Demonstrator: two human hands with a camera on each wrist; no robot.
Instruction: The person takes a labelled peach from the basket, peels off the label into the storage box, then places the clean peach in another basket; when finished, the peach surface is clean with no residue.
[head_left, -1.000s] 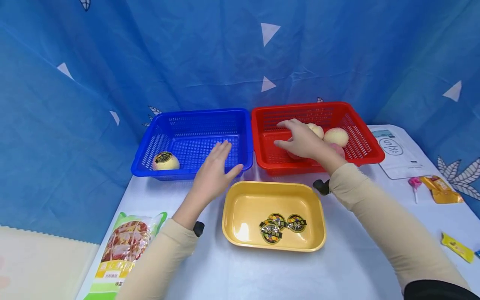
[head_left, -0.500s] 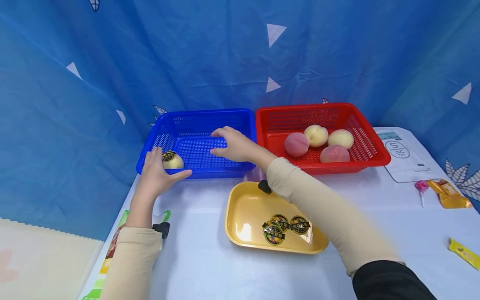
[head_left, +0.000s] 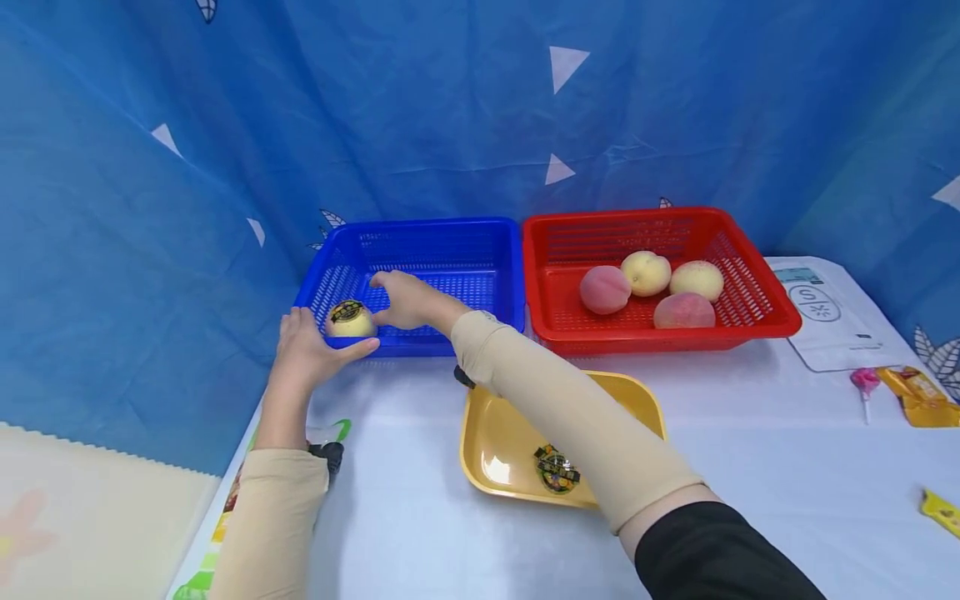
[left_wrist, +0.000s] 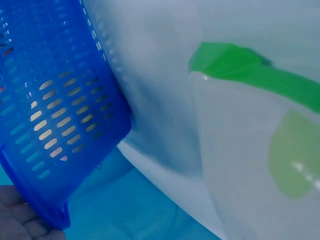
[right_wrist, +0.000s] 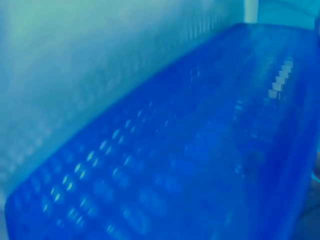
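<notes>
A pale peach [head_left: 358,323] with a dark round sticker [head_left: 347,311] on it sits in the front left corner of the blue basket [head_left: 450,343]. At that corner my left hand [head_left: 306,354] touches the rim, its thumb spread along the front edge. The left wrist view has its fingers [left_wrist: 22,217] beside the rim of the blue basket [left_wrist: 65,100]. My right hand [head_left: 408,302] reaches over the front of the basket, thumb and fingers apart, the thumb close to the peach. Whether it touches the peach cannot be told. The right wrist view is blurred.
To the right stands a red basket [head_left: 675,343] with several peaches [head_left: 606,289]. A yellow tray [head_left: 480,433] with round stickers [head_left: 555,471] lies partly under my right sleeve. A green-edged food bag [left_wrist: 250,70], a white pouch [head_left: 825,325], a lollipop [head_left: 865,382] and wrapped snacks [head_left: 921,396] lie around.
My left hand moved left to the blue basket's front corner. My right hand went from over the red basket leftward across the blue one to beside the peach with the sticker.
</notes>
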